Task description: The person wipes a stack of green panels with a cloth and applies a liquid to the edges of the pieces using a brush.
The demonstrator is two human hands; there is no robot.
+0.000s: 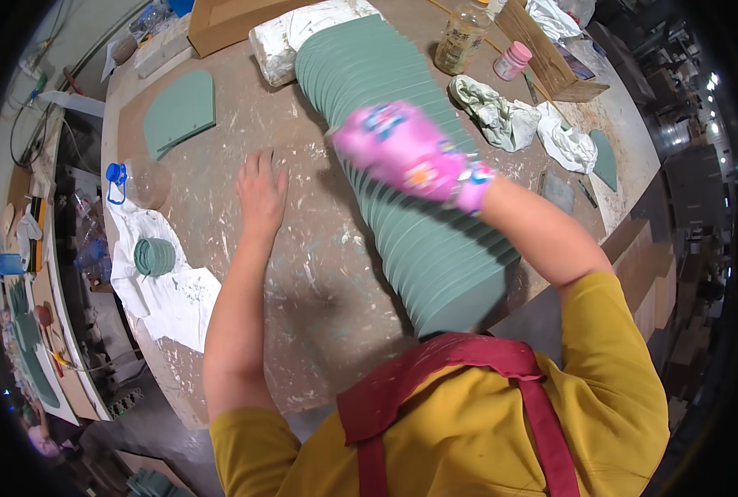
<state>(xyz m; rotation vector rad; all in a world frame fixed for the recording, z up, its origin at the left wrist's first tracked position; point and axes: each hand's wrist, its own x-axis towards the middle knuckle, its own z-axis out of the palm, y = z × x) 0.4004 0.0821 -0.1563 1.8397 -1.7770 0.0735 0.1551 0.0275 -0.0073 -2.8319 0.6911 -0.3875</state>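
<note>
A long row of green, round-ended flat sheets (435,240) leans overlapped across the table, running from my body to the far side. My right hand (406,157) wears a pink flowered mitt and lies over the row's left part, blurred by motion; its fingers are hidden inside the cloth. Bare and flat on the brown tabletop (319,282), my left hand (263,186) has its fingers stretched, left of the row, holding nothing. At the row's far end rests a white wrapped block (278,50). Farther left lie a few more green sheets (180,112).
On the left are a clear jug with a blue cap (117,174) and a green coil (154,257) on white cloth (178,306). At right stand a bottle of yellowish liquid (462,41) and a pink jar (512,62), near crumpled cloths (497,116) and a wooden box (543,54).
</note>
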